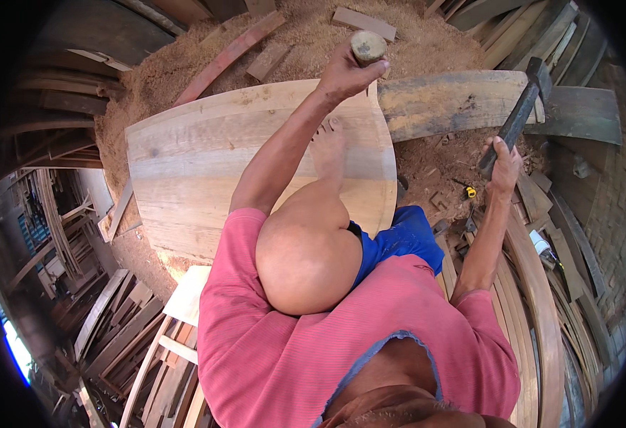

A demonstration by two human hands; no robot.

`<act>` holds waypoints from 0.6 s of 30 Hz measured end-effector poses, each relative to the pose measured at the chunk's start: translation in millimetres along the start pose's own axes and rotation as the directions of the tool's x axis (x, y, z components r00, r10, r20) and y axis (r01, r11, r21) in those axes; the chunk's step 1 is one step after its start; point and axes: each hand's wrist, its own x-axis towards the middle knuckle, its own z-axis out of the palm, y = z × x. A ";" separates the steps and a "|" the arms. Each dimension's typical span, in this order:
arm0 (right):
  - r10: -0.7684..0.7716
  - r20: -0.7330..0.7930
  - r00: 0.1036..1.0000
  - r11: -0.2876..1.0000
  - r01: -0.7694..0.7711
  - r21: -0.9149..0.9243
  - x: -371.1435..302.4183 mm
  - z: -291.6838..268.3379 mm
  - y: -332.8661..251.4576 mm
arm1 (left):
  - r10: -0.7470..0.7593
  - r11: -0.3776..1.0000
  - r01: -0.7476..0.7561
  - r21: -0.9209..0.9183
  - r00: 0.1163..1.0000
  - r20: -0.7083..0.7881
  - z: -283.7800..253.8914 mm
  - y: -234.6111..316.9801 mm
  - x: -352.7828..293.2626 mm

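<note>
My left hand [344,77] is wrapped round a thick wooden handle [368,47], its round, worn end turned up. Whatever lies below the handle is mostly hidden by my fingers, so I cannot tell the tool's kind. In my right hand [503,162] is a hammer [518,118], gripped low on its dark handle, the head up and away at the far right. Beneath my left arm lies a wide, pale wooden panel [206,171] made of joined boards. My bare foot [327,146] rests on it, near its curved right edge.
A weathered plank [456,103] runs right from the panel. Sawdust [306,43] covers the ground, with a reddish board [231,57] and offcuts. A yellow tape measure [471,192] lies at right. Stacked timber [541,285] stands beside me, more wood [124,314] at left.
</note>
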 end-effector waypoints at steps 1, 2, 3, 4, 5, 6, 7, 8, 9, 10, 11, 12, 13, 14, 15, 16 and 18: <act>-0.127 0.007 0.992 0.991 0.128 -0.036 -20.9 16.2 -12.2 | 0.008 1.000 -0.008 0.014 1.000 0.018 0.0 0.4 0.2; -0.250 0.016 0.968 0.966 0.250 -0.072 -35.9 30.7 -23.4 | 0.012 1.000 -0.013 0.027 0.999 0.037 1.0 -0.8 -0.6; -0.308 0.034 0.951 0.950 0.309 -0.053 -43.6 43.2 -35.5 | 0.030 0.999 -0.030 0.016 0.999 0.041 2.8 -4.3 -2.1; -0.365 0.052 0.930 0.930 0.367 -0.030 -47.7 55.2 -50.2 | 0.048 0.999 -0.048 0.008 0.998 0.044 4.6 -8.4 -3.0; -0.420 0.071 0.905 0.907 0.421 -0.002 -49.6 67.2 -66.8 | 0.065 0.998 -0.065 0.003 0.997 0.044 5.2 -13.0 -3.8; -0.419 0.110 0.901 0.908 0.417 0.042 -50.3 79.5 -93.3 | 0.057 0.998 -0.058 0.006 0.998 0.041 5.0 -18.2 -5.5; -0.416 0.151 0.897 0.909 0.407 0.087 -49.4 90.6 -121.6 | 0.047 0.999 -0.048 0.010 0.998 0.035 4.5 -23.1 -8.0; -0.516 0.160 0.841 0.856 0.507 0.097 -46.3 96.5 -148.5 | 0.047 0.999 -0.046 -0.003 0.997 0.057 11.6 -24.8 -4.7; -0.604 0.183 0.776 0.797 0.591 0.123 -42.5 104.5 -161.6 | 0.056 0.998 -0.056 -0.006 0.997 0.043 13.4 -29.2 -5.5; -0.617 0.195 0.762 0.787 0.600 0.145 -45.5 113.3 -165.5 | 0.063 0.998 -0.063 -0.009 0.998 0.023 13.8 -34.4 -5.4; -0.631 0.207 0.748 0.776 0.609 0.167 -49.8 124.1 -167.6 | 0.071 0.997 -0.071 -0.011 0.997 0.003 12.5 -39.3 -4.6; -0.641 0.216 0.736 0.767 0.614 0.183 -54.5 132.7 -167.5 | 0.083 0.996 -0.083 0.029 0.997 0.008 11.6 -41.0 -4.0; -0.682 0.182 0.708 0.731 0.662 0.167 -59.3 139.8 -165.7 | 0.095 0.993 -0.095 0.069 0.995 0.012 9.7 -42.6 -2.8; -0.722 0.148 0.676 0.692 0.707 0.148 -64.6 146.1 -163.6 | 0.107 0.988 -0.108 0.108 0.994 0.018 8.0 -44.2 -1.6; -0.758 0.119 0.641 0.652 0.747 0.134 -69.5 152.8 -161.7 | 0.114 0.987 -0.117 0.112 0.993 0.026 3.4 -47.5 -1.1; -0.764 0.132 0.632 0.645 0.752 0.135 -74.0 158.5 -162.8 | 0.122 0.986 -0.125 0.114 0.992 0.033 -1.2 -50.9 0.3; -0.775 0.161 0.611 0.631 0.764 0.138 -81.3 167.6 -170.6 | 0.167 0.978 -0.169 0.124 0.986 0.022 -6.3 -56.3 2.0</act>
